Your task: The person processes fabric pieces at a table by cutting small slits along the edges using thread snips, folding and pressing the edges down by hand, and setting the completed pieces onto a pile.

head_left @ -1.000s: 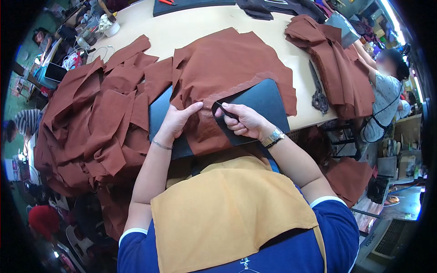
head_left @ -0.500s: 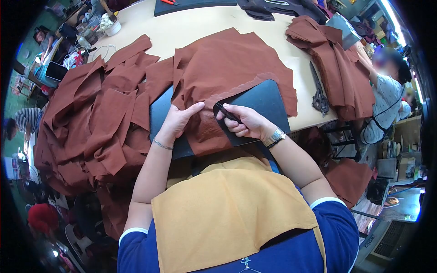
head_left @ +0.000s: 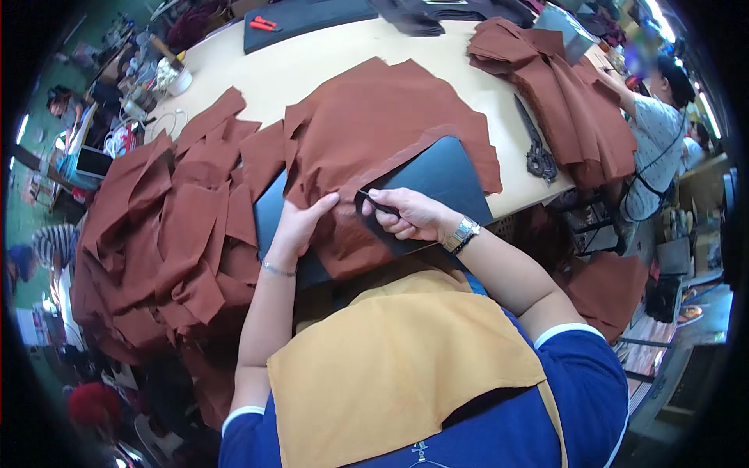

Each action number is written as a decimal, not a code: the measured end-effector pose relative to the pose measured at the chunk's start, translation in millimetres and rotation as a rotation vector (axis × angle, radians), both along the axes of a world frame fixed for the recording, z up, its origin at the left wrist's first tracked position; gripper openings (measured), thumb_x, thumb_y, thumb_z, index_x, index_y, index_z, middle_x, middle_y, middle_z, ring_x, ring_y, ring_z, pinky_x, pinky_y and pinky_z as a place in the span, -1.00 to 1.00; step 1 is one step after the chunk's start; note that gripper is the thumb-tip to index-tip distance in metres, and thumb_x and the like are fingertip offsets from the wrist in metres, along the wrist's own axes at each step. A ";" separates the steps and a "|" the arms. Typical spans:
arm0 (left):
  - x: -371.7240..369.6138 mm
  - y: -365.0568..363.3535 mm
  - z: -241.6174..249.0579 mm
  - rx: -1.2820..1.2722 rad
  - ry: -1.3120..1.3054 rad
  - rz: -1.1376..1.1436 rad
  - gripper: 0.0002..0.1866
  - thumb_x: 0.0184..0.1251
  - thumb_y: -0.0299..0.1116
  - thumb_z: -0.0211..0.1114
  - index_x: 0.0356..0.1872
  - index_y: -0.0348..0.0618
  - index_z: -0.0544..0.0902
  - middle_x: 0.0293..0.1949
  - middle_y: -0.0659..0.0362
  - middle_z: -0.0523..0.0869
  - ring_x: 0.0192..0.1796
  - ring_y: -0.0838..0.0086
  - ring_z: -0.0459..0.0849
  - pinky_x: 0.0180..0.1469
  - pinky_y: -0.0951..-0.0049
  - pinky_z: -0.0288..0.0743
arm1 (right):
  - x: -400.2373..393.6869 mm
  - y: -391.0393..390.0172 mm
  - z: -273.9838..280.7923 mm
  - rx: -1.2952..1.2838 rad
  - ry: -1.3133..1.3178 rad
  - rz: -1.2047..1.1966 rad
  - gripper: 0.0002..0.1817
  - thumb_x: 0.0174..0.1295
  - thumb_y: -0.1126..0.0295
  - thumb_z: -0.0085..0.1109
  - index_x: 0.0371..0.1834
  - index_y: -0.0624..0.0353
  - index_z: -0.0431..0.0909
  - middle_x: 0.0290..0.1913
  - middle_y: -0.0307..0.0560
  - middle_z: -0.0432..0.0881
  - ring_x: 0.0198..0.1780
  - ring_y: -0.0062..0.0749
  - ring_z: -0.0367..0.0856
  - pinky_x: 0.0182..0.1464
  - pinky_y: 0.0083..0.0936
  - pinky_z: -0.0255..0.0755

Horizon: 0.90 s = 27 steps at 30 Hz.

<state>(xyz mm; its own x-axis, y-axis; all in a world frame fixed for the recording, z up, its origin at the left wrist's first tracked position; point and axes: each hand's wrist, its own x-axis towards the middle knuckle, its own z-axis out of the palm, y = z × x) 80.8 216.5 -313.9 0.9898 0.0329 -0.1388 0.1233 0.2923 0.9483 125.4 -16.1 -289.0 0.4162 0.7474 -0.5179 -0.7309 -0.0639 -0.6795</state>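
Observation:
A large piece of reddish-brown cloth lies over a dark board at the table's near edge. Along its inner edge runs a paler strip, and a flap folds toward me. My left hand grips this cloth, thumb on top and the other fingers hidden behind it. Close beside that thumb, my right hand is closed around a small black tool that looks like thread snips. Its tip is right at the cloth's paler edge.
Brown cloth pieces are heaped on the left, with another stack at right. Large dark scissors lie near the stack. A red-handled tool rests on a far dark mat. A person sits at right.
My right hand has moved slightly left and down, bringing the black tool closer to my left thumb. The cloth flap under my hands hangs a little lower. The whole view has shifted slightly.

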 end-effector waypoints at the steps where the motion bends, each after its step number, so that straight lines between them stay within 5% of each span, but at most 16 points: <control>1: -5.8 7.5 2.0 0.067 -0.020 0.011 -0.28 0.21 -0.54 0.44 0.40 -0.30 0.34 0.34 0.09 0.48 0.36 0.34 0.45 0.43 0.33 0.27 | -2.2 -4.3 1.1 -0.017 -0.015 -0.009 -0.63 0.59 0.05 -0.21 -0.08 0.12 0.44 -0.56 -0.42 0.21 -0.65 -0.78 0.01 -0.68 -0.80 -0.06; 5: -45.2 55.6 31.6 0.531 -0.225 0.166 -0.40 0.27 -0.53 0.39 0.33 -0.35 0.39 0.28 0.09 0.51 0.34 0.37 0.46 0.41 0.33 0.31 | -4.8 -44.6 10.7 0.007 -0.028 -0.162 -0.61 0.59 0.05 -0.21 -0.02 0.15 0.46 -0.54 -0.41 0.22 -0.64 -0.76 0.04 -0.67 -0.77 -0.05; 7: -57.2 70.1 40.8 0.934 -0.316 0.542 -0.39 0.22 -0.46 0.44 0.30 -0.32 0.44 0.26 0.05 0.55 0.35 0.23 0.46 0.46 0.25 0.20 | 3.2 -64.9 7.8 -0.026 -0.098 -0.311 -0.59 0.58 0.02 -0.19 0.03 0.15 0.45 -0.53 -0.40 0.24 -0.62 -0.78 0.08 -0.64 -0.79 0.00; 10: -43.8 37.8 101.5 1.636 -0.545 0.455 -0.48 0.17 -0.40 0.45 0.19 -0.19 0.56 0.18 -0.01 0.59 0.29 0.13 0.50 0.40 0.19 0.27 | 15.1 -77.4 -4.3 0.069 -0.015 -0.543 -0.59 0.57 0.01 -0.16 0.08 0.13 0.44 -0.50 -0.39 0.26 -0.61 -0.77 0.13 -0.65 -0.80 0.05; 12: -13.6 2.8 96.4 1.438 -0.718 0.193 -0.67 0.12 -0.39 0.44 -0.05 -0.08 0.67 0.05 0.06 0.67 0.16 0.13 0.59 0.23 0.13 0.40 | 14.0 -72.6 -8.7 0.105 0.052 -0.554 -0.59 0.55 -0.01 -0.13 0.08 0.11 0.43 -0.50 -0.39 0.28 -0.60 -0.76 0.15 -0.63 -0.79 0.05; 15: 32.6 -43.0 47.5 1.245 -0.757 -0.227 -0.73 0.21 -0.27 0.38 -0.09 -0.11 0.70 -0.07 0.06 0.72 0.05 0.14 0.66 0.11 0.19 0.51 | 7.1 -64.7 -15.7 0.170 0.129 -0.540 -0.59 0.53 -0.04 -0.10 0.10 0.08 0.43 -0.49 -0.39 0.30 -0.57 -0.74 0.19 -0.60 -0.77 0.07; 20: 63.0 -67.9 6.4 1.276 -0.753 -0.179 -0.90 0.21 -0.28 0.39 -0.32 -0.04 0.76 -0.24 0.22 0.72 -0.08 0.27 0.69 -0.02 0.26 0.57 | -0.2 -71.2 -15.0 0.168 0.201 -0.598 -0.58 0.55 -0.02 -0.13 0.12 0.08 0.46 -0.49 -0.39 0.33 -0.59 -0.75 0.18 -0.62 -0.81 0.07; 27: 60.0 -61.3 6.0 1.004 -0.634 -0.020 -0.92 0.26 -0.40 0.40 -0.27 -0.12 0.75 -0.31 0.18 0.71 -0.32 0.40 0.71 -0.21 0.43 0.60 | 15.9 -75.3 -19.6 0.241 0.332 -0.652 -0.59 0.56 -0.01 -0.16 0.04 0.08 0.48 -0.50 -0.40 0.32 -0.59 -0.76 0.17 -0.63 -0.83 0.08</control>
